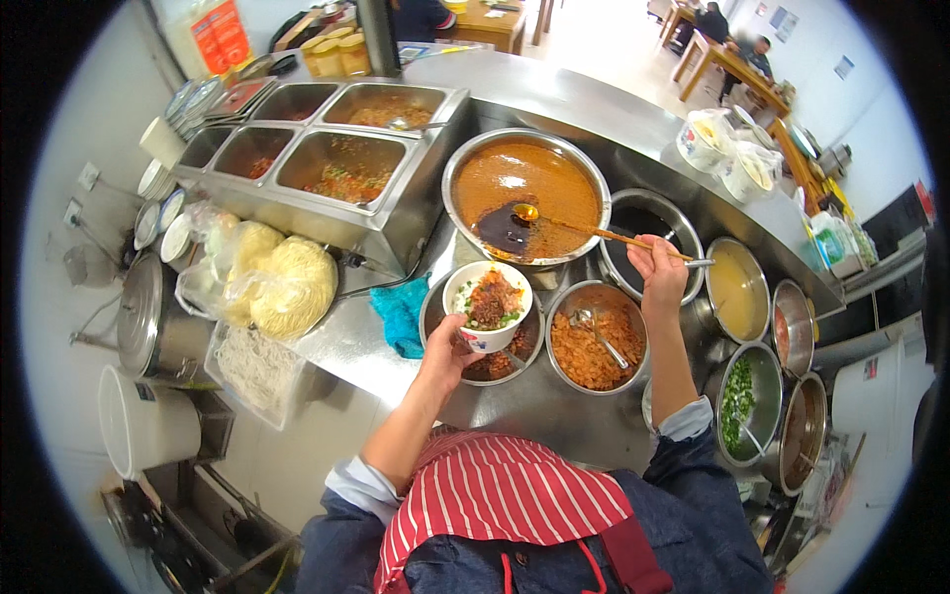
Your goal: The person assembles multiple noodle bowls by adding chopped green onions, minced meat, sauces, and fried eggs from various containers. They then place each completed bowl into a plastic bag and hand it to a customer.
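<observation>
My left hand (444, 356) is closed round the side of a white bowl (485, 339), tilted toward me, with dark minced topping, red bits and chopped greens in it. It hangs over a metal bowl of reddish-brown mince (495, 368). In my right hand (661, 270), the fingers pinch the long wooden handle of a spoon (564, 226). Its golden head rests at the dark patch in a large steel basin of orange-brown sauce (534, 166). A metal bowl of chunky orange topping (597, 348) stands between my forearms.
Left stand a steel rack of food trays (336, 163), bagged yellow noodles (287, 282), a teal cloth (400, 315) and a tub of pale noodles (259, 368). At right are bowls of dark liquid (633, 213), yellow liquid (737, 287) and chopped greens (737, 396). People sit beyond the counter.
</observation>
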The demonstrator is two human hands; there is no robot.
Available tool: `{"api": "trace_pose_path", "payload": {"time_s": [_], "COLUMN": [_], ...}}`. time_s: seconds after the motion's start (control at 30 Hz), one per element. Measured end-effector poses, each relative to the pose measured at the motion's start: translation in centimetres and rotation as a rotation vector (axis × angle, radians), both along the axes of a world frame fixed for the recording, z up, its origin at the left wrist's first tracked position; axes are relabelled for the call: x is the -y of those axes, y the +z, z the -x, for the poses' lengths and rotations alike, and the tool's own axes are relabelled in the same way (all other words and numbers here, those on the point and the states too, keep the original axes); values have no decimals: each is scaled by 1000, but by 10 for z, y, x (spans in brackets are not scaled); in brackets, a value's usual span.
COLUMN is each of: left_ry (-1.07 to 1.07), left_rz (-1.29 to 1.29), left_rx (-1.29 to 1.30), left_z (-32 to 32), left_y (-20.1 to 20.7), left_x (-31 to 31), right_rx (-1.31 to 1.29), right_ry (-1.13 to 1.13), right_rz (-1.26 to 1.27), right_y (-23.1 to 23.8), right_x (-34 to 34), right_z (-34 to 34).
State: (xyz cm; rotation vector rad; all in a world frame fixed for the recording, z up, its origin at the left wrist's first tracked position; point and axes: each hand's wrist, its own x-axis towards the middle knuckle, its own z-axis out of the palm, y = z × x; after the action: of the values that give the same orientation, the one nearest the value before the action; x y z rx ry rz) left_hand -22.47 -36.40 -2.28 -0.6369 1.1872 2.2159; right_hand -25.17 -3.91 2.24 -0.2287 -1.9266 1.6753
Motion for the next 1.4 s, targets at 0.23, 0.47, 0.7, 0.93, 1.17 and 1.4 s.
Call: {"api": "trace_pose_path", "payload": {"time_s": [0.23, 0.47, 0.7, 0.93, 1.17, 1.4], "left_ry": [198, 332, 532, 845, 1201, 1613], "left_rz": [-178, -276, -360, -166, -26, -89], "left_rx": [-109, -147, -115, -159, -82, -59], "left_z": [-65, -169, -277, -377, -493, -525], "left_y": [-2, -18, -46, -71, -65, -78], "left_x": [27, 104, 183, 277, 381, 385], "right_rx": [18, 158, 496, 857, 317, 340], "right_ry": [81, 86, 376, 1063, 1358, 1756], "right_rz": [433, 546, 289, -75, -792, -885], "right_y": [-30, -31, -52, -73, -107, -147], "right_x": [10, 48, 170, 397, 572, 674], "right_z": [11, -18, -123, -192, -188, -219]}}
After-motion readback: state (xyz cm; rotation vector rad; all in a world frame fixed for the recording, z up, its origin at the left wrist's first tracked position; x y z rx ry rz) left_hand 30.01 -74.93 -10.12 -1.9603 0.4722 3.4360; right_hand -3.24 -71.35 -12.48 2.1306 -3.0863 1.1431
